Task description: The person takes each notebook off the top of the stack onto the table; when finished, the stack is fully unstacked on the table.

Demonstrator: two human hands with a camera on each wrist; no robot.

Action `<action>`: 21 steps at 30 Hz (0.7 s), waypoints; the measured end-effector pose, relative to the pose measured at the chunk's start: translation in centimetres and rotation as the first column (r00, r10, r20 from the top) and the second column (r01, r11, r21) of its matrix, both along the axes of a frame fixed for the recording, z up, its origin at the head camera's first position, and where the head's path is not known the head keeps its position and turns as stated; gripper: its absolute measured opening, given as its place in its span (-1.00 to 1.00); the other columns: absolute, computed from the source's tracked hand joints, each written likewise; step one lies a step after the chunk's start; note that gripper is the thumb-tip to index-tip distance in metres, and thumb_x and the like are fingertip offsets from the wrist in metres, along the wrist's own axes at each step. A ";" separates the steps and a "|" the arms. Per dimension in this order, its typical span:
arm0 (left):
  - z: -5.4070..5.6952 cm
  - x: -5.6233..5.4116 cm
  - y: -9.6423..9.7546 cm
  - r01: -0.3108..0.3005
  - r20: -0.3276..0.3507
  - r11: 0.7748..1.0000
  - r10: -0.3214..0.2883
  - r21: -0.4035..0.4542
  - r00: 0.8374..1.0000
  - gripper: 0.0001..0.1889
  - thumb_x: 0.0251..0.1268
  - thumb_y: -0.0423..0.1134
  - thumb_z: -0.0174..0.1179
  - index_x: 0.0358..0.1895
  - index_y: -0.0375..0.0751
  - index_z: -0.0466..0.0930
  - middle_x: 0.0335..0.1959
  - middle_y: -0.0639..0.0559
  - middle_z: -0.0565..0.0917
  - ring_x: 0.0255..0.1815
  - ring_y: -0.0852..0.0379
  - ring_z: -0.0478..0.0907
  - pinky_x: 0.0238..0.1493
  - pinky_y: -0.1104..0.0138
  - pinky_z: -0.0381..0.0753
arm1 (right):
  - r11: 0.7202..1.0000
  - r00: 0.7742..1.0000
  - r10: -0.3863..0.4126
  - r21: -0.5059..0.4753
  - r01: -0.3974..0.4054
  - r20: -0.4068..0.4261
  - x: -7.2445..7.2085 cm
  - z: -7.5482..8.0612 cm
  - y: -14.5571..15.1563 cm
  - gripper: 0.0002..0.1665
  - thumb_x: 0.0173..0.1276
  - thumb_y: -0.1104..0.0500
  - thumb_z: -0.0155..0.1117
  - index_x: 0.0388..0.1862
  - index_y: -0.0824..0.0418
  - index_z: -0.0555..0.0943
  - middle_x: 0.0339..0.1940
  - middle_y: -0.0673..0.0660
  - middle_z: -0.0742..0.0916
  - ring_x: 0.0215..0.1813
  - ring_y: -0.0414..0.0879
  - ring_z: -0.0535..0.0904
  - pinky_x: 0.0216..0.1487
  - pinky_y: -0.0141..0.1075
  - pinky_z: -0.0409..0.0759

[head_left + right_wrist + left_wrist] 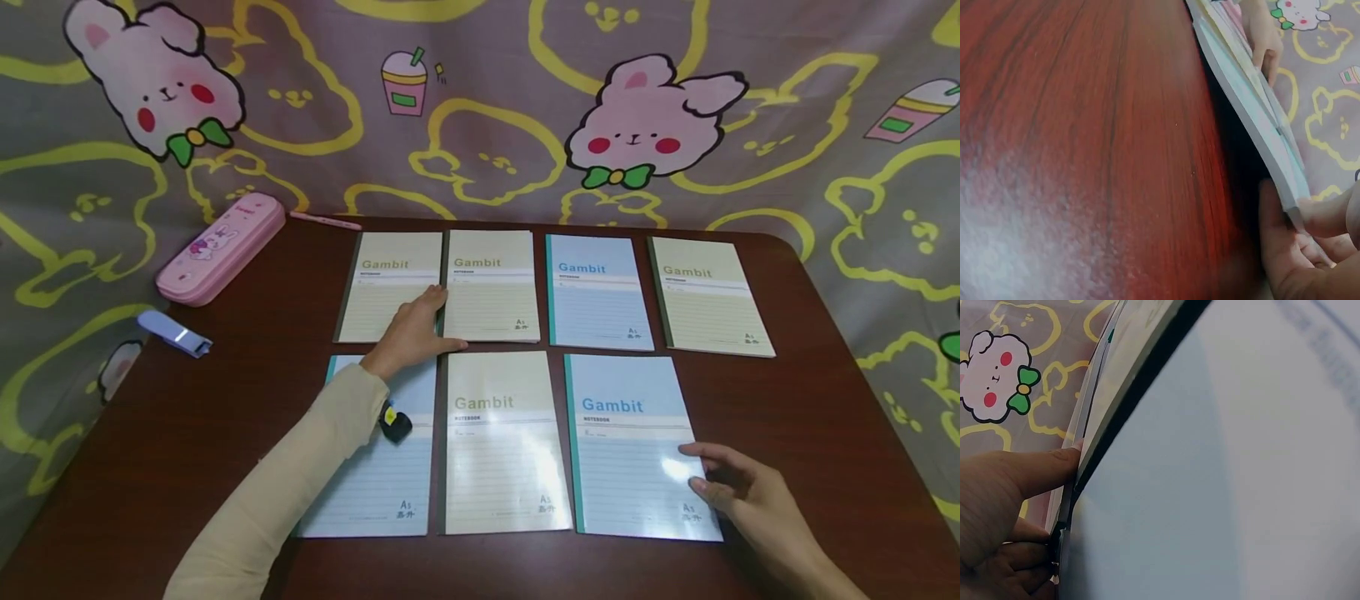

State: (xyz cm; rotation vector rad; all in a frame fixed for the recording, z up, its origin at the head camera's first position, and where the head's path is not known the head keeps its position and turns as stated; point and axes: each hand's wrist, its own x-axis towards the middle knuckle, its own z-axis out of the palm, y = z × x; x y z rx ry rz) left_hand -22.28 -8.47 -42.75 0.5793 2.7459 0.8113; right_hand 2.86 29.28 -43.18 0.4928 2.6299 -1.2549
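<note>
My left hand reaches over the lower-left blue notebook. Its fingertips touch the spine side of a beige notebook, the second in the back row, and its thumb lies at the lower left corner. Up close in the left wrist view, the thumb meets the dark spine edge while the other fingers are bent beneath it. At the front right, my right hand pinches the right edge of another blue notebook. The right wrist view has the thumb above that edge and a finger below.
Beside the left hand is a beige notebook; farther right in that row are a blue one and a beige one. A beige notebook lies front centre. A pink pencil case, pink pen and light-blue stapler-like item lie left.
</note>
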 end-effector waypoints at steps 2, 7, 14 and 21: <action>-0.1 0.0 -0.1 0.001 -0.002 1.000 -0.001 0.008 1.000 0.03 0.04 0.02 0.46 0.47 -0.42 0.07 0.53 -0.27 0.10 0.58 -0.09 -0.02 0.53 0.02 0.03 | 0.997 0.999 0.036 0.069 -0.034 -0.017 -0.1 0.4 -0.2 -0.50 0.23 0.30 0.37 0.18 0.22 0.56 -0.15 0.19 0.55 -0.41 -0.29 0.44 -0.49 -0.39 0.42; 0.1 0.0 -0.2 0.005 0.002 1.000 -0.005 0.003 1.000 0.03 0.05 0.03 0.45 0.47 -0.41 0.07 0.53 -0.26 0.09 0.58 -0.08 -0.03 0.53 0.01 0.02 | 0.908 0.975 0.223 0.363 -0.209 0.005 -0.8 1.7 -0.6 -0.44 0.10 0.21 0.49 0.13 0.20 0.60 -0.36 0.07 0.65 -0.47 -0.19 0.47 -0.52 -0.40 0.38; 0.4 0.0 -0.5 0.000 0.006 1.000 0.000 -0.004 1.000 0.03 0.06 0.04 0.44 0.47 -0.41 0.06 0.54 -0.25 0.07 0.59 -0.07 -0.04 0.53 0.02 0.01 | 0.783 0.893 0.449 0.479 -0.398 0.007 -4.9 5.1 -1.4 -0.48 0.07 0.21 0.49 0.05 0.27 0.61 -0.56 -0.03 0.62 -0.55 -0.21 0.39 -0.60 -0.39 0.30; 0.2 0.0 -0.3 0.022 0.011 1.000 -0.022 0.004 1.000 0.02 0.07 0.03 0.44 0.47 -0.41 0.06 0.53 -0.25 0.08 0.58 -0.08 -0.03 0.53 0.00 0.02 | 0.814 0.838 0.525 0.376 -0.444 -0.148 -13.0 6.5 -6.0 -0.66 0.23 0.25 0.36 -0.01 0.32 0.61 -0.30 0.24 0.78 -0.33 -0.02 0.72 -0.39 -0.23 0.63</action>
